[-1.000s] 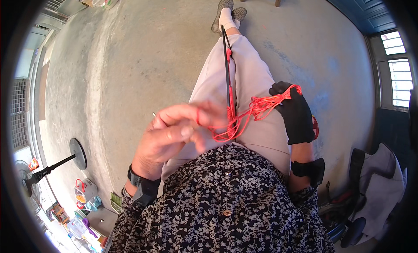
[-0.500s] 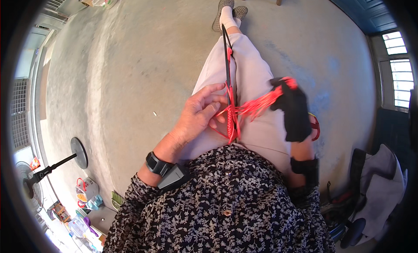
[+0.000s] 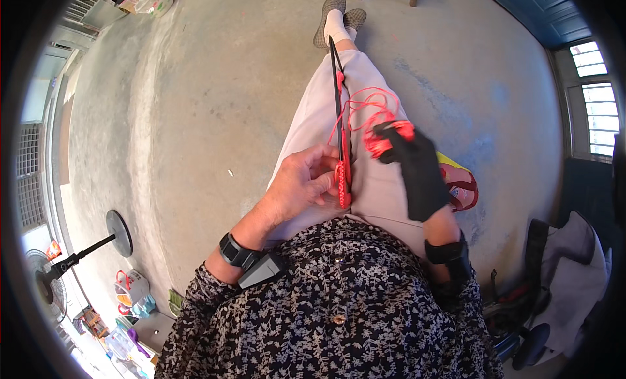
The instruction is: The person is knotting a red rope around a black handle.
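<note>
Over pale trousers, the bare left hand pinches a red braided cord while the black-gloved right hand clutches a red cord bundle, its strands newly slack, likely unloading the braid.

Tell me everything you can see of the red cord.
The red cord is thin, bright and slightly shiny, perhaps synthetic. Its loose length is bunched in the black-gloved right hand, with slack, tangled loops spreading beyond that hand, over the right leg in view. A strand runs toward the black strip. Along the strip's near end is a neat, tight red braid. The left hand has its fingers at the braid; their grip is partly hidden.
</note>
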A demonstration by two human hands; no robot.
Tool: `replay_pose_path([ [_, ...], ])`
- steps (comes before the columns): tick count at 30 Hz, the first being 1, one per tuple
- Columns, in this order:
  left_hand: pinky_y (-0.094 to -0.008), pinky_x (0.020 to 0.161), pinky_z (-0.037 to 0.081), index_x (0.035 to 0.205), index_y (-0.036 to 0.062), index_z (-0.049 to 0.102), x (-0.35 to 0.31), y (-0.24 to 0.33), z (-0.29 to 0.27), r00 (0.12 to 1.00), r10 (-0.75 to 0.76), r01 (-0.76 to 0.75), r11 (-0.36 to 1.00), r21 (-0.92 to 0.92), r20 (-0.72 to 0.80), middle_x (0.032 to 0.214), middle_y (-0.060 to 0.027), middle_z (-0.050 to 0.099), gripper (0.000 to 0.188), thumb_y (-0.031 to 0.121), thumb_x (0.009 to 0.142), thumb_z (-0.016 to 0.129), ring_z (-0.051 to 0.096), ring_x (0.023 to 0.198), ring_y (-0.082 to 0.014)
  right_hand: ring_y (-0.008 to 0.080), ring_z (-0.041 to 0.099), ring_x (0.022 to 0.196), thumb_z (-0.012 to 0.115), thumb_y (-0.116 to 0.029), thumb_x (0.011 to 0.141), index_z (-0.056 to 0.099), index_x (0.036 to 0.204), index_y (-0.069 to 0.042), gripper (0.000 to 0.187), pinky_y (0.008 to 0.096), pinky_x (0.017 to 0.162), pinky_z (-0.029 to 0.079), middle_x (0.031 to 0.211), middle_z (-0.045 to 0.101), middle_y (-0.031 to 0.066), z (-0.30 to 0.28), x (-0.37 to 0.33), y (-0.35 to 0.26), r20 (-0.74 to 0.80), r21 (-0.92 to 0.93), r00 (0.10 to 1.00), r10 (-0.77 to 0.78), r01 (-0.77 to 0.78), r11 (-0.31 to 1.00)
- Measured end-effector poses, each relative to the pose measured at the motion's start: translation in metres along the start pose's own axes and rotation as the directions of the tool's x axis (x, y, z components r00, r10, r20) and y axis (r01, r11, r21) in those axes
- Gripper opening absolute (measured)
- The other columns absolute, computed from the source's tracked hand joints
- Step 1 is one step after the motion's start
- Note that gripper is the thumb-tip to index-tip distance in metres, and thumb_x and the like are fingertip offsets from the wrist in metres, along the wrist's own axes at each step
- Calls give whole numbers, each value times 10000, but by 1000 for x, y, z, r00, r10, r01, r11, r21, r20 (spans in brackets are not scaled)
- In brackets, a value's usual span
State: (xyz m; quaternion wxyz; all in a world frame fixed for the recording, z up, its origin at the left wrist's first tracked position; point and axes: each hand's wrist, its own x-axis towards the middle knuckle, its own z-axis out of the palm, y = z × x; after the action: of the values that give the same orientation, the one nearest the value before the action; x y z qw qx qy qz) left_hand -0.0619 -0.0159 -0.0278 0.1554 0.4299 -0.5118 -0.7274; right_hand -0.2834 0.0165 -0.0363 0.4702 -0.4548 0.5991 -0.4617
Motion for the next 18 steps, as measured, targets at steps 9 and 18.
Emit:
replay_pose_path([
  [9,-305,792,522,1096,10,627,-1,-19,-3,908,391,-260,810,526,-152,957,-100,662,266,11,833,670,650,851,-197,104,559,1028,500,-247,992,485,1311,-37,383,273,834,493,1178,566,31,38,-14,4,301,286,934,193,-282,916],
  [18,-224,581,449,1055,73,637,-19,-8,-48,863,265,-313,949,-43,-430,1055,-53,663,193,229,953,584,589,758,-83,159,637,914,502,-207,989,484,1310,-40,362,316,863,504,1096,625,88,17,-10,-9,280,326,930,237,-324,888],
])
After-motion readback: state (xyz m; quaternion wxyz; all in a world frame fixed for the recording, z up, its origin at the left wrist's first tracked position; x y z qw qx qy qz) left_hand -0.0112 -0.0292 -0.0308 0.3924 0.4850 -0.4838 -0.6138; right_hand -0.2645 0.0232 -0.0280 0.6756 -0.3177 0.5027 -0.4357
